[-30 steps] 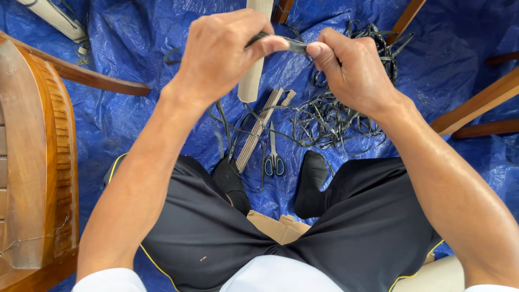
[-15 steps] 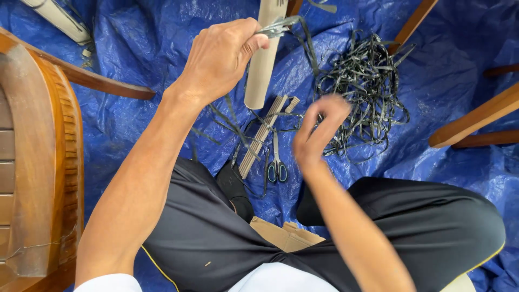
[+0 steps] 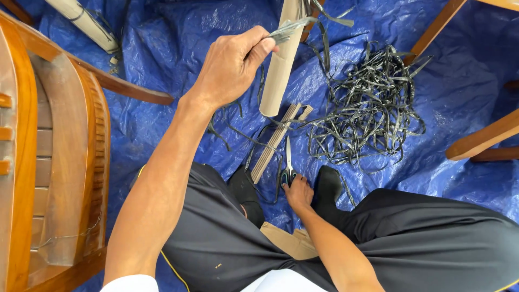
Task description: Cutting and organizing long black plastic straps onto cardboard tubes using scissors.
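1. Seen from above, our left hand (image 3: 232,65) was raised over the blue tarp (image 3: 178,48), fingers clenched on a flat grey strip (image 3: 292,28); we judged it was held high to keep it clear of the clutter.
2. Our right hand (image 3: 297,193) reached down between our knees, fingers touching the scissors (image 3: 288,165) on the tarp; whether they gripped, we could not tell.
3. A tangle of black strips (image 3: 367,108) lay beside, with a cardboard tube (image 3: 281,59) and wooden slats (image 3: 275,141) near.
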